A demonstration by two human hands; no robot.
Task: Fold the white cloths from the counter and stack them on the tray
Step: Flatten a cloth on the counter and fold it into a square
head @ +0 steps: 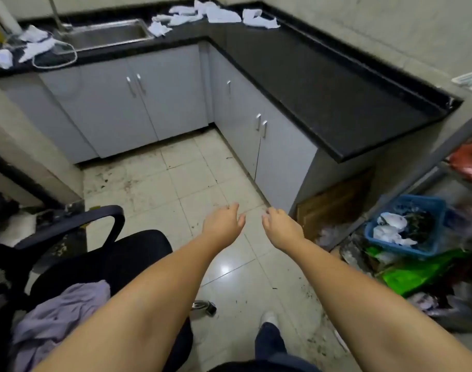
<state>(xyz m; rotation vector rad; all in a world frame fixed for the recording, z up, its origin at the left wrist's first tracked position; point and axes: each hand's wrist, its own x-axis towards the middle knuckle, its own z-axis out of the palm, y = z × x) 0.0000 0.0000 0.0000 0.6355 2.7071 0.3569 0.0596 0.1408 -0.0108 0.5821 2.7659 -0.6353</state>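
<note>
Several crumpled white cloths (202,14) lie scattered in the far corner of the black L-shaped counter (323,84). More white cloths (34,45) sit left of the sink on what looks like a clear tray (65,59). My left hand (224,222) and my right hand (279,226) reach forward side by side over the tiled floor, far short of the counter. The fingers of both hang loosely curled and hold nothing.
A steel sink (108,33) is set into the back counter. A black office chair (100,261) with a lilac garment (60,320) stands at my left. A blue basket (406,229), green bag and clutter fill the right floor. Grey cabinets (149,103) line the floor area.
</note>
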